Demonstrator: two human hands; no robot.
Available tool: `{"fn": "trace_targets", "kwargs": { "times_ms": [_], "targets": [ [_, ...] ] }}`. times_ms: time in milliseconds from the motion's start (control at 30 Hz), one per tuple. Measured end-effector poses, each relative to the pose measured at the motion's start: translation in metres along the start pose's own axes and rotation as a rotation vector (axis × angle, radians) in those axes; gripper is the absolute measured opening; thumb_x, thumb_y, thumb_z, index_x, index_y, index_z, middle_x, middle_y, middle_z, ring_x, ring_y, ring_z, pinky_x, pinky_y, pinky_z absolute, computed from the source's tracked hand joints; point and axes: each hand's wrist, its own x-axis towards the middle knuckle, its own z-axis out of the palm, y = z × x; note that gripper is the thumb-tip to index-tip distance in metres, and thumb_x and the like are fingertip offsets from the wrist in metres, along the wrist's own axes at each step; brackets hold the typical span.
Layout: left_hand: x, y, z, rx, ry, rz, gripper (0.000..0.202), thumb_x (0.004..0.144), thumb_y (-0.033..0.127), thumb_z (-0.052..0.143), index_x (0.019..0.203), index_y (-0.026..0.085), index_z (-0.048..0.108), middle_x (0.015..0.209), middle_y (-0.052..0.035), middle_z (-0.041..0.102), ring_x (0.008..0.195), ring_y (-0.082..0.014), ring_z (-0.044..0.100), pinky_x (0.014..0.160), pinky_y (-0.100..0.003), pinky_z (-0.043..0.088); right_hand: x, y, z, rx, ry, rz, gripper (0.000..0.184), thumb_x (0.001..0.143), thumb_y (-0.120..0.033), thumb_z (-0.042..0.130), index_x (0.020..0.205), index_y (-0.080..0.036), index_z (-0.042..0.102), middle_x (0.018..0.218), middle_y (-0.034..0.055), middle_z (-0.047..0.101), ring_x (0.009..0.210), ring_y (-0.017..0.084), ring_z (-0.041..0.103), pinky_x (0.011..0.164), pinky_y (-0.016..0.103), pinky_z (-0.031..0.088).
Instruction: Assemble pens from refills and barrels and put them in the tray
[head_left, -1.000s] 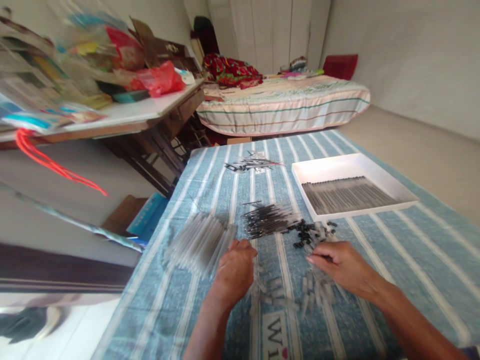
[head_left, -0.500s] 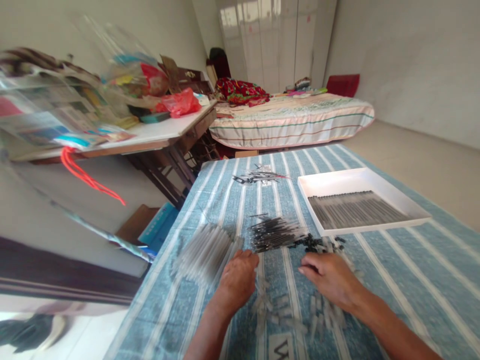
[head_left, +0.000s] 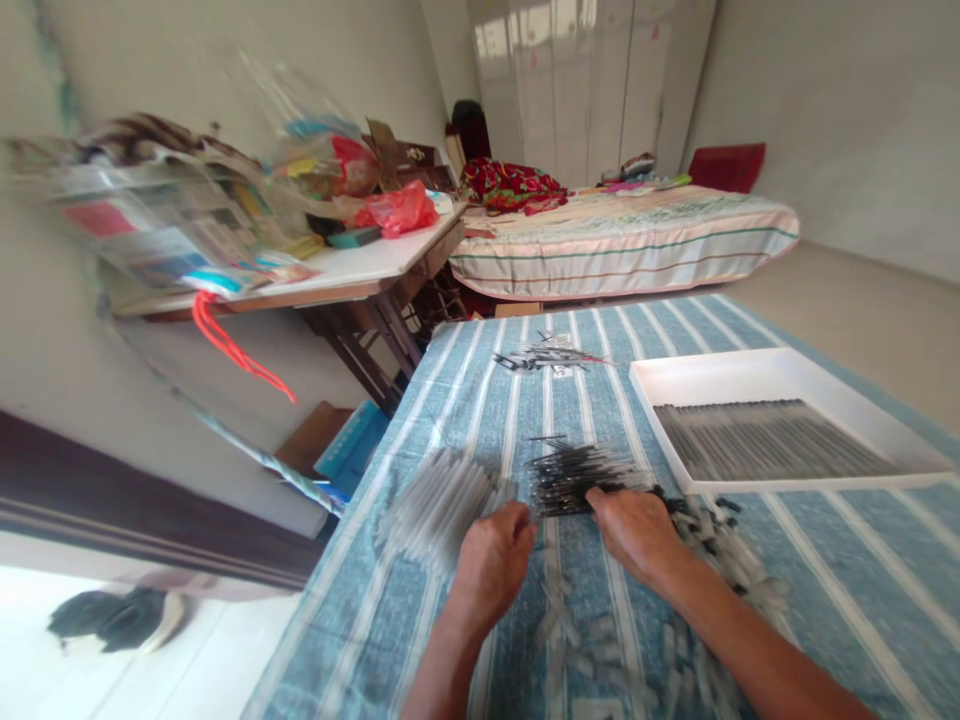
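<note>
My left hand (head_left: 493, 555) is closed, thumb against the curled fingers, at the right edge of a heap of translucent grey pen barrels (head_left: 439, 508). Whatever it grips is hidden by the fingers and blur. My right hand (head_left: 637, 532) has its fingertips pinched at the near right edge of a pile of black pen refills (head_left: 566, 478); I cannot make out which piece is between them. Just right of that hand lie small black plugs (head_left: 726, 512) and translucent caps (head_left: 739, 560). More translucent caps (head_left: 600, 640) are scattered nearer to me, blurred.
A white tray (head_left: 784, 358) at the right holds a row of grey pens (head_left: 765, 440). Loose dark thin pieces (head_left: 544, 356) lie farther back on the striped cloth (head_left: 420, 400). A cluttered side table (head_left: 337, 280) stands left, a bed (head_left: 637, 235) behind.
My right hand has moved forward and left, from beside the black plugs to the refills. My left hand stays beside the barrels, its wrist turned a little. The view has swung left.
</note>
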Motion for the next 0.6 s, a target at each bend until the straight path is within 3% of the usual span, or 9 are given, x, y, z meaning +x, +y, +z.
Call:
{"fn": "trace_targets", "kwargs": {
  "times_ms": [100, 200, 433, 600],
  "targets": [
    [0.0, -0.005, -0.004, 0.187, 0.081, -0.168, 0.014, 0.082, 0.022, 0.043, 0.074, 0.019, 0.054, 0.071, -0.0024, 0.063, 0.069, -0.0156, 0.06, 0.058, -0.023, 0.035, 0.001, -0.001, 0.001, -0.045, 0.013, -0.011, 0.024, 0.081, -0.007, 0.041, 0.094, -0.016, 0.059, 0.078, 0.0117, 0.07, 0.073, 0.022, 0.066, 0.061, 0.027, 0.04],
    [0.003, -0.006, -0.006, 0.346, 0.066, -0.262, 0.015, 0.082, 0.022, 0.042, 0.079, 0.017, 0.056, 0.082, -0.0066, 0.065, 0.075, -0.0199, 0.062, 0.06, -0.025, 0.038, -0.001, -0.002, 0.002, -0.074, 0.055, -0.06, 0.024, 0.078, -0.003, 0.042, 0.09, -0.015, 0.06, 0.079, 0.0108, 0.069, 0.072, 0.022, 0.066, 0.059, 0.027, 0.04],
    [0.011, 0.0, -0.002, 0.417, 0.012, -0.308, 0.018, 0.081, 0.021, 0.043, 0.088, 0.015, 0.058, 0.092, -0.0114, 0.064, 0.089, -0.0256, 0.062, 0.069, -0.032, 0.044, -0.003, -0.001, 0.004, -0.069, 0.152, -0.104, 0.021, 0.078, -0.003, 0.043, 0.082, -0.016, 0.06, 0.076, 0.0076, 0.068, 0.068, 0.02, 0.064, 0.058, 0.026, 0.039],
    [0.015, 0.002, -0.002, 0.417, 0.022, -0.339, 0.021, 0.081, 0.025, 0.042, 0.088, 0.013, 0.059, 0.092, -0.014, 0.064, 0.087, -0.028, 0.063, 0.069, -0.036, 0.045, -0.004, 0.002, 0.004, -0.05, 0.213, -0.12, 0.022, 0.081, -0.007, 0.041, 0.083, -0.018, 0.06, 0.075, 0.006, 0.067, 0.068, 0.019, 0.063, 0.058, 0.026, 0.036]
  ]
}}
